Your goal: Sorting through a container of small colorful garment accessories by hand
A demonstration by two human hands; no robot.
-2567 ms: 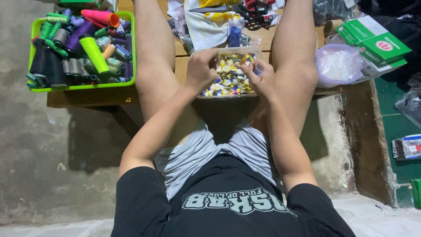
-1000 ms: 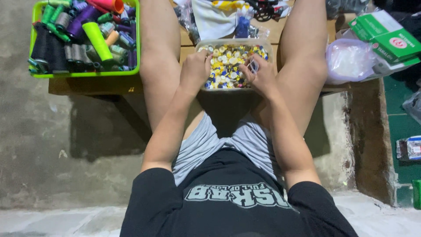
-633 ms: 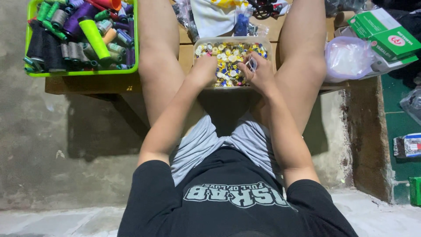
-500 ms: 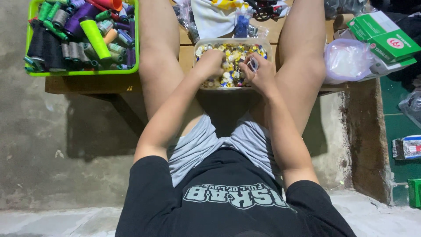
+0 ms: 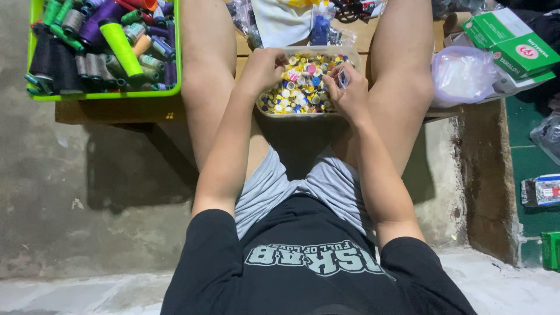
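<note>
Concrete floor below, low wooden desk (image 5: pixel 87 111) across top of head view. Clear plastic tub (image 5: pixel 303 114) of mixed coloured buttons (image 5: pixel 300 87) sits on desk between knees. Left hand (image 5: pixel 263 69) curled over tub's left rim, fingertips in buttons. Right hand (image 5: pixel 348 93) pinches small clear bag (image 5: pixel 343 77) at right rim. Buttons likely light, hard, slippery, loose: pinch singly by edge. Green tray of thread spools (image 5: pixel 99 44) at left.

Between our knees, on the low wooden table (image 5: pixel 361 35), sits the tub of buttons (image 5: pixel 303 84); our left hand (image 5: pixel 262 67) and right hand (image 5: pixel 350 96) rest at its two sides. The tray of thread spools (image 5: pixel 99 46) lies far left, boxes (image 5: pixel 513 41) far right.
</note>
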